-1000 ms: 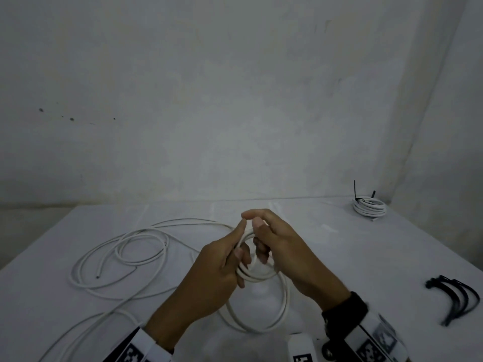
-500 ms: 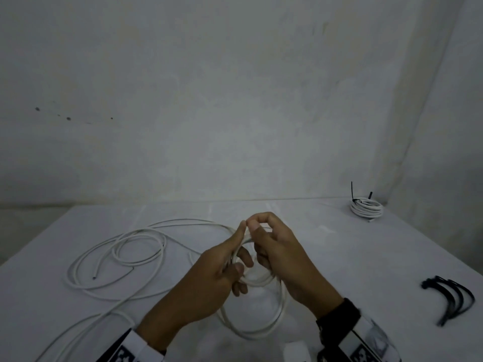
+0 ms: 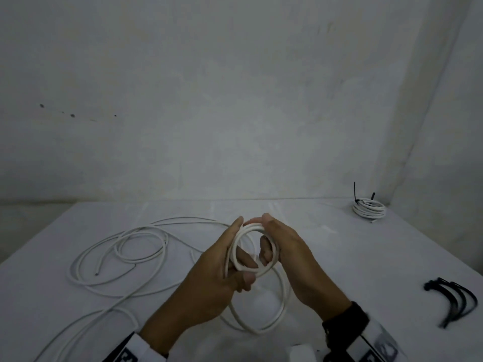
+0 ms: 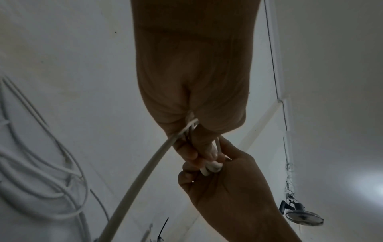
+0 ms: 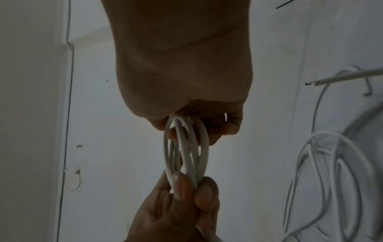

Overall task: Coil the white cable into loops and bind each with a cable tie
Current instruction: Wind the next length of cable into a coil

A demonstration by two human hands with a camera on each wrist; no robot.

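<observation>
Over the middle of the table, both hands hold a small coil of white cable [image 3: 250, 227] upright, its ring facing me. My left hand [image 3: 232, 257] grips the coil's left and lower side, thumb along the outside. The right hand [image 3: 271, 236] pinches the right side. In the right wrist view the coil [image 5: 187, 152] shows several turns, with left-hand fingertips [image 5: 182, 185] clamped on its lower end. A wider turn [image 3: 286, 307] hangs below the hands to the table. The left wrist view shows the cable [image 4: 145, 172] running out of the left hand [image 4: 194, 131].
Loose white cable [image 3: 117, 246] sprawls in wide loops on the left of the white table [image 3: 352, 262], its cut end lying free. A finished coil with a black tie [image 3: 369, 209] sits at the back right corner. Several black cable ties [image 3: 453, 300] lie at the right edge.
The hands have parted from a fingertip pinch and turned the coil up so its ring faces me. The fingers now wrap both sides of it.
</observation>
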